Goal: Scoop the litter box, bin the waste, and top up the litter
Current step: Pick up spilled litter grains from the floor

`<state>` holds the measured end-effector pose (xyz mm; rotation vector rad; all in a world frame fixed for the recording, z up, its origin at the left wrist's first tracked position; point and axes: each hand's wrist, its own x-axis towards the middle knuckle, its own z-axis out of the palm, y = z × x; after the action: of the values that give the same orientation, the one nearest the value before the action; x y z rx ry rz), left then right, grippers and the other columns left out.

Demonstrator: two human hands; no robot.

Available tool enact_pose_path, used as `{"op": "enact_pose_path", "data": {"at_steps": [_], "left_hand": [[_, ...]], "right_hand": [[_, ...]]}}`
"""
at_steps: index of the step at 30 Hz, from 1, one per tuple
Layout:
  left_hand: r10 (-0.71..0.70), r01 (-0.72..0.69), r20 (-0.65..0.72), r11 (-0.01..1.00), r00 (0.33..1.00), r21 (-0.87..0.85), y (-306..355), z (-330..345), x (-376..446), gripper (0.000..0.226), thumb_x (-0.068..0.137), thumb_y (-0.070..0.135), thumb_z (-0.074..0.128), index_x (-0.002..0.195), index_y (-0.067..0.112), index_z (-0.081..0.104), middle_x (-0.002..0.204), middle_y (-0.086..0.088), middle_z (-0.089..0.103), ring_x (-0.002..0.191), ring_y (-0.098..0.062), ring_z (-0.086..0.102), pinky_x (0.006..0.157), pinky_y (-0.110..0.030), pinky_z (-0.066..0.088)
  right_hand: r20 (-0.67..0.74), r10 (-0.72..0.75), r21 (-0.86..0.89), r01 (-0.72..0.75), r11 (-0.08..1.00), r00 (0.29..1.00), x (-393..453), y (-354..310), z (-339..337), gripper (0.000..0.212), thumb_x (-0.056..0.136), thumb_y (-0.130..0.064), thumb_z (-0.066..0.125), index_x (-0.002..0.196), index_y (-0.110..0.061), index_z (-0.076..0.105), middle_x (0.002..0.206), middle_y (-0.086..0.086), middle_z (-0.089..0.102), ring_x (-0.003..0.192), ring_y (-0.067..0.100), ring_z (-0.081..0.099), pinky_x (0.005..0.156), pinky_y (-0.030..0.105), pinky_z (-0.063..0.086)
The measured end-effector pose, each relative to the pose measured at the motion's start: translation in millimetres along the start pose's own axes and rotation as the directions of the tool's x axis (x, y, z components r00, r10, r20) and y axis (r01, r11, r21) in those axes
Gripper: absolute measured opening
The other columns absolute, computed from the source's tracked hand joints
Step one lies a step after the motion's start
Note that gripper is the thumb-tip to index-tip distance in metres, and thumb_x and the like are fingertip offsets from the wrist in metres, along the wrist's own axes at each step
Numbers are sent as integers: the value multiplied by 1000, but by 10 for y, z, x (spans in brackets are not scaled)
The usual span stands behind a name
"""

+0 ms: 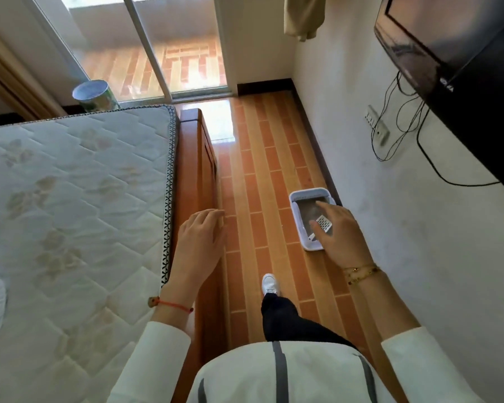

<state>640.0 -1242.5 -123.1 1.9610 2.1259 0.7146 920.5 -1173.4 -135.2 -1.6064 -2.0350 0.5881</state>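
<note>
A white litter box (298, 219) sits on the tiled floor against the right wall, with grey litter (307, 212) inside. A white slotted scoop (322, 225) lies in it. I stand well above it. My right hand (339, 237) is held out in the air over the box's near end, fingers apart and holding nothing; it hides part of the box. My left hand (200, 245) hangs empty over the wooden bed frame, fingers loosely spread. No bin and no litter bag can be seen.
A bed with a bare quilted mattress (79, 205) and wooden frame (200, 158) fills the left. A narrow strip of tiled floor (262, 175) runs to a glass sliding door (163, 53). A wall-mounted TV (454, 50) and dangling cables (402, 120) are on the right. A tin (95, 96) stands beyond the bed.
</note>
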Motion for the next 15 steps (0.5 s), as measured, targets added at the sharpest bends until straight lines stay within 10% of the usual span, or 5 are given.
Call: {"op": "enact_pose_path", "data": {"at_steps": [8,15], "left_hand": [[-27,28,-28,999,999,17,-237,34,1967,33,93,23,56,126,21,57,125,1,61,118,-20,53,101,-44,44],[13,-13,8,1000,1000,-2,-541,231,3356,34,93,24,55,127,20,56,127,-1,61,120,-22,53,100,-46,45]], "right_hand": [[2,-39,-6,39,999,999,2086,-184,-8,46,90,-26,63,132,-11,53,128,12,60,120,29,52,100,40,43],[10,26,-41,-26,999,1000,3318,-119,109,45,91,-25,61,133,-8,52,129,13,58,122,28,51,99,31,39]]}}
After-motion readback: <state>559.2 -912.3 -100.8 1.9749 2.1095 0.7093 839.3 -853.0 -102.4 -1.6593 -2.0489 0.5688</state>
